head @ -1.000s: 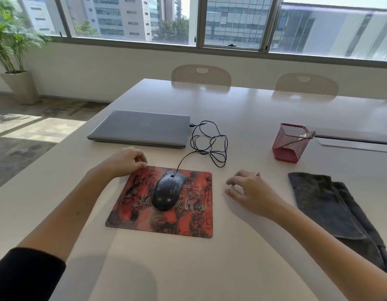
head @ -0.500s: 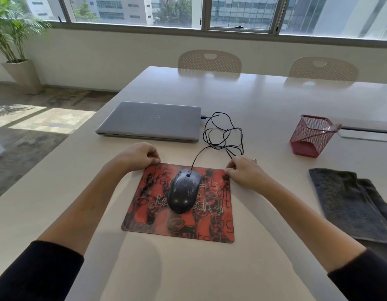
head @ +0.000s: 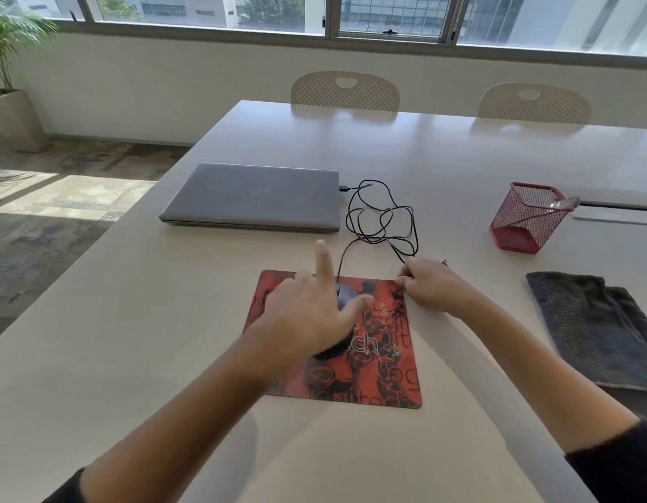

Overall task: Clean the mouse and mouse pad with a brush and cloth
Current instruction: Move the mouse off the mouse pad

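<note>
Meanwhile right hand (head: pixel 432 286) pinches the flat, printed mouse pad (head: pixel 383 361).

mouse (head: pixel 345 297): mostly hidden by left hand (head: pixel 307 317) | cloth (head: pixel 597 328): cut off right

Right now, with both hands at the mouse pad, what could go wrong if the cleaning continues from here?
1. The mouse sits on the mouse pad that the right hand pinches at its far corner; lifting the pad could tip the mouse off.
2. Its cable lies looped and plugged into the laptop; pulling the mouse may drag the plug.
3. The left hand hides the mouse, so its position is uncertain.
</note>
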